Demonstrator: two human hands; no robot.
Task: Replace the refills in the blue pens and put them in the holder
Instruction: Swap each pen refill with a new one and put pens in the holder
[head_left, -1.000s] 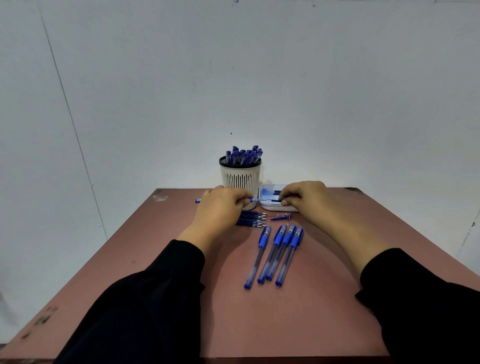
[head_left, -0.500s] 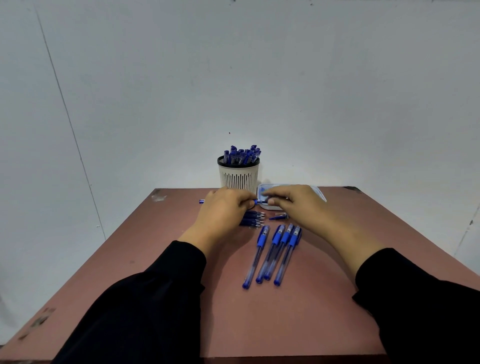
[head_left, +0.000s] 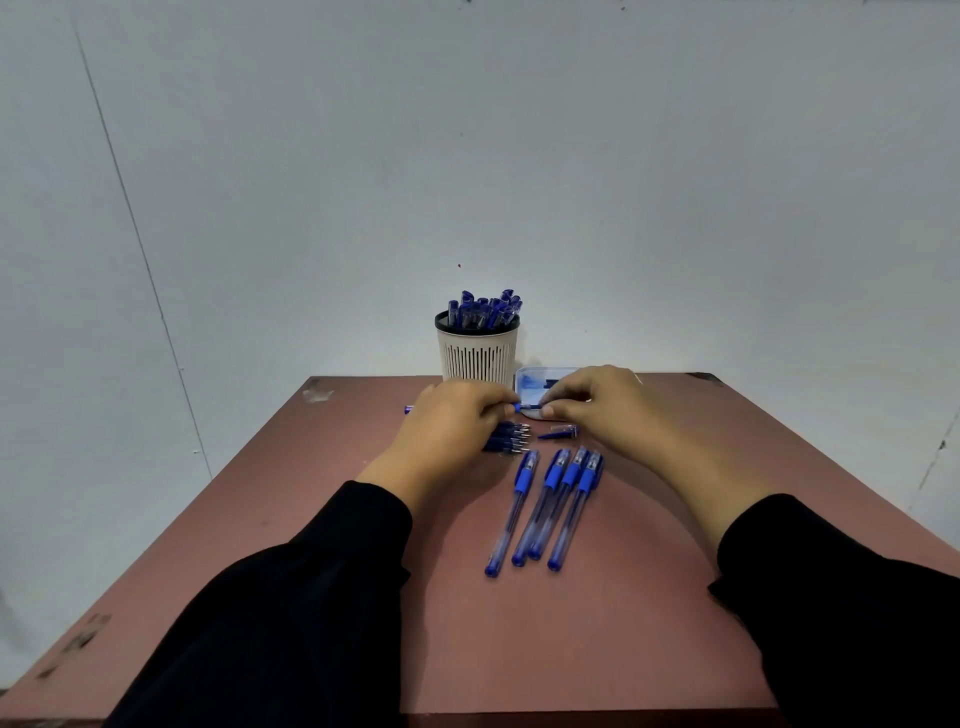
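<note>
1. The left hand (head_left: 457, 426) grips a blue pen (head_left: 519, 407) lying crosswise, its fingers curled round the barrel; a blue end pokes out past the knuckles on the far left. Holding it level probably keeps the barrel steady for the other hand to work on.
2. The right hand (head_left: 597, 410) pinches something thin at the pen's open end, most likely a refill or the tip piece (too small to tell which), so the step in hand looks like pulling out or feeding in a refill.
3. A small heap of refills (head_left: 511, 439) lies just beside the left hand, tips pointing right, close enough to reach easily.
4. A loose cap (head_left: 561, 431) sits near the right hand, apparently set aside from the pen being worked on.
5. Four capped pens (head_left: 550, 506) lie side by side nearer the person, seemingly waiting their turn.
6. The holder (head_left: 478, 353), a slatted cup at the far edge of the table (head_left: 649, 623), already stands packed with blue pens.
7. A shallow tray (head_left: 530, 382) beside the holder has some dark bits in it; what they are I cannot tell.
</note>
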